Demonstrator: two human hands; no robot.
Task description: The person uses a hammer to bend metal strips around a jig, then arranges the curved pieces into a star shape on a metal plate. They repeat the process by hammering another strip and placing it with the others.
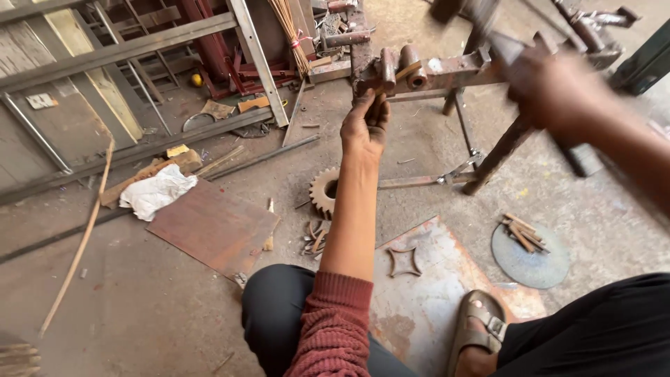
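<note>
My left hand (364, 126) reaches up to a rusty metal bending jig (426, 72) on a steel stand and pinches a short flat metal strip (407, 70) set between the jig's round pins. My right hand (555, 91) is blurred at the upper right. It is closed on a hammer handle (576, 157), with the hammer's head (481, 17) raised above the jig. A bent, star-like metal piece (405, 261) lies on the rusty sheet (426, 307) below my arm.
A toothed gear wheel (323, 191) lies on the floor under my left arm, with small metal scraps (314, 239) beside it. Short strips rest on a grey disc (529, 253) at right. A rusty plate (213, 227), white cloth (155, 193) and steel frames (125, 49) lie left.
</note>
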